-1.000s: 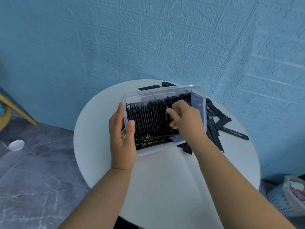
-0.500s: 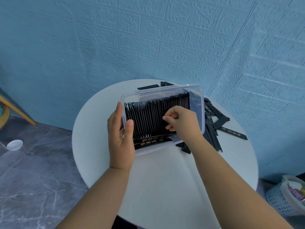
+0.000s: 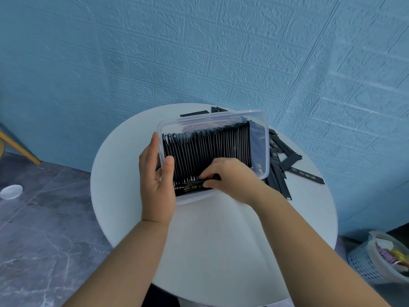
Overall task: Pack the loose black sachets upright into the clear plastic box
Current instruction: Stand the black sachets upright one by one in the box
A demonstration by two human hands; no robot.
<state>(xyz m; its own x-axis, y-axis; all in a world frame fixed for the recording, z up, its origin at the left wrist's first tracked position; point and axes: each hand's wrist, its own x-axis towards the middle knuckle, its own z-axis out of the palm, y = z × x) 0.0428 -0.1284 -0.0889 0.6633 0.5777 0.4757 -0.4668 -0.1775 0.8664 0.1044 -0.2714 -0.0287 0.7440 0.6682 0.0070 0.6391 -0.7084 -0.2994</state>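
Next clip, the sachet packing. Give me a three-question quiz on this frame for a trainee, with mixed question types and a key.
1. True or false: the left hand grips the left wall of the clear plastic box.
2. Most loose sachets on the round table lie: A) left of the box, B) right of the box, C) on the floor.
3. Fill in: the right hand reaches ___ the box, at the near end of the packed row.
Key: 1 true; 2 B; 3 into.

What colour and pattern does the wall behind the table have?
The wall is blue with a raised brick pattern; head view.
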